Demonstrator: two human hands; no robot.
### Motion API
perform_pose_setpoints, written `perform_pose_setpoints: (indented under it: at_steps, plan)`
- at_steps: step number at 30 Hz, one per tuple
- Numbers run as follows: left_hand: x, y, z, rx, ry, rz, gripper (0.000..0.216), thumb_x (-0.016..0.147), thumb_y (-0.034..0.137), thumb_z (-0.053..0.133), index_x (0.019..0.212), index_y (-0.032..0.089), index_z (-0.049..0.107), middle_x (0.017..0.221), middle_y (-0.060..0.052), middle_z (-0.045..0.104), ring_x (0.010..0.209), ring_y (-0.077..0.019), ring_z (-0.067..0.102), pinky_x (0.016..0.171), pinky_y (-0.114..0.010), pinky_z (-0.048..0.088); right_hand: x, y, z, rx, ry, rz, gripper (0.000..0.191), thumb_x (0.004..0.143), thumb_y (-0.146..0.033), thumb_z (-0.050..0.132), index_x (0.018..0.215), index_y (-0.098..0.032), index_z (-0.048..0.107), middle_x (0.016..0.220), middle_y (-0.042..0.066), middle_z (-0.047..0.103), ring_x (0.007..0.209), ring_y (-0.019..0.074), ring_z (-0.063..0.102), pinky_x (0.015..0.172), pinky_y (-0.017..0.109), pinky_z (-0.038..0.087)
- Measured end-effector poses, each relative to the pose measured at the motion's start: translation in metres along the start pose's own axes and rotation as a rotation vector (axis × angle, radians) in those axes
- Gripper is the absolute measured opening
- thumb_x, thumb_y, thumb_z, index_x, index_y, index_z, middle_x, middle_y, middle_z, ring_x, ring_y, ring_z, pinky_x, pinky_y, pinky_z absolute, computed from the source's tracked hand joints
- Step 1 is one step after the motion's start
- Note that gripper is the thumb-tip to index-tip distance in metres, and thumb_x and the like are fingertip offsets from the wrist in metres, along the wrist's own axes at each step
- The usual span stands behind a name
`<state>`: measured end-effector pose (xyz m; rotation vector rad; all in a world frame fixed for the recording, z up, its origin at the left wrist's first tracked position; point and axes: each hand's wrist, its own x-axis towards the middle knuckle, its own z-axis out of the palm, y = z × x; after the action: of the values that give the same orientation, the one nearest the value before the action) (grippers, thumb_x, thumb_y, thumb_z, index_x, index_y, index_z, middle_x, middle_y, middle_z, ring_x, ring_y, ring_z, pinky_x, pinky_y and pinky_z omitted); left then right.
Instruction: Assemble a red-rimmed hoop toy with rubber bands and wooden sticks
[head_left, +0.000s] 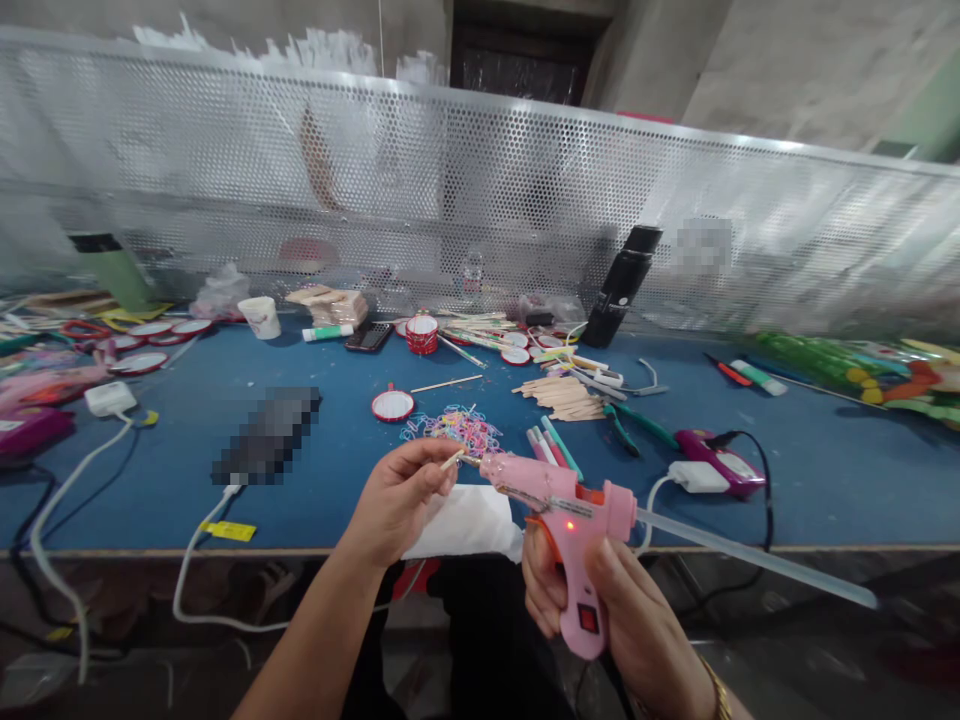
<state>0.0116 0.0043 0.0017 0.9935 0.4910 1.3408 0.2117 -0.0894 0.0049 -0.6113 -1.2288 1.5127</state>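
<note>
My right hand (600, 590) grips a pink hot glue gun (566, 515) by its handle, and an orange light glows on its side. A long translucent glue stick (757, 555) sticks out of the gun's back end. In my left hand (401, 495) a small pale wooden stick (452, 460) is pinched between thumb and fingers, right at the gun's nozzle; any glue there is too small to make out. Beneath the hands lies a white paper sheet (465, 520) at the table's front edge. Just beyond is a pile of colourful small rubber bands (457, 430).
On the blue table (345, 400) are wooden sticks (562, 397), a red-rimmed round piece (392, 405), markers (551, 445), green-handled pliers (622, 430) and a phone (266, 435) on a white cable. A black bottle (621, 287) leans against the perforated metal partition (517, 190). A purple power strip (724, 465) lies right.
</note>
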Motion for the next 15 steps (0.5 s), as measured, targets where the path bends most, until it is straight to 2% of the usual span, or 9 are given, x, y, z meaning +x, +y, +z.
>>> perform_pose_setpoints:
  at_steps: [9, 15]
  plan:
    - [-0.0006, 0.0016, 0.0023, -0.001, 0.005, -0.028, 0.039, 0.06, 0.042, 0.094, 0.087, 0.017, 0.082, 0.059, -0.001, 0.064, 0.057, -0.0074, 0.052, 0.062, -0.023, 0.041, 0.0015, -0.0004, 0.0015, 0.031, 0.0, -0.004, 0.052, 0.096, -0.065, 0.047, 0.085, -0.016, 0.06, 0.066, 0.0, 0.05, 0.056, 0.0107, 0.048, 0.053, 0.024, 0.037]
    - [-0.0008, 0.0026, 0.0041, 0.006, 0.023, -0.039, 0.041, 0.058, 0.043, 0.094, 0.086, 0.017, 0.082, 0.056, 0.001, 0.061, 0.056, -0.006, 0.05, 0.06, -0.02, 0.041, 0.0001, -0.0011, 0.0019, 0.021, -0.004, -0.004, 0.051, 0.096, -0.064, 0.047, 0.082, -0.016, 0.058, 0.066, 0.0, 0.05, 0.055, 0.0102, 0.048, 0.052, 0.024, 0.037]
